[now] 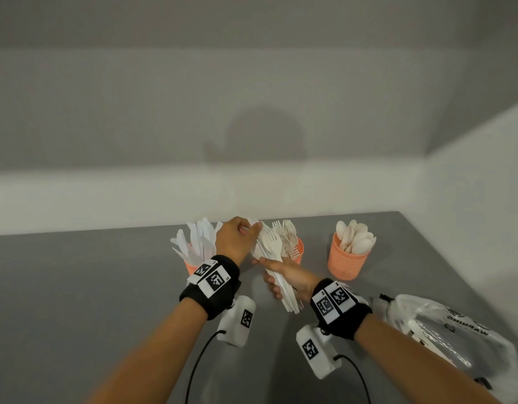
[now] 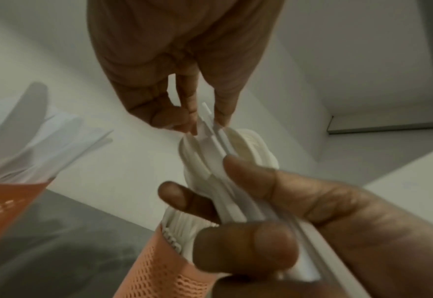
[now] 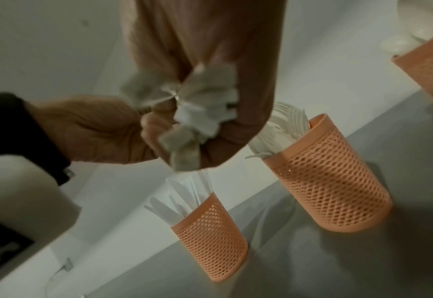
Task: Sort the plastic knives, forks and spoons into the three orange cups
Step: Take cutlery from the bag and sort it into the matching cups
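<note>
Right hand (image 1: 284, 275) clenched around a mixed bundle of cutlery (image 1: 273, 258), held above the surface (image 1: 106, 287) in front of the fork cup (image 1: 299, 249). Left hand (image 1: 234, 240) fingers (image 2: 190, 113) pinching the tip of one piece, seemingly a knife, at the bundle's top. Best drawn straight out along the bundle, right grip slightly eased, then dropped into the knife cup (image 3: 210, 233) at left. Spoon cup (image 1: 346, 262) well apart at right.

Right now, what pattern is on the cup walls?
A perforated mesh of small holes on the orange cups; the rims are solid. Clearest in the right wrist view.
</note>
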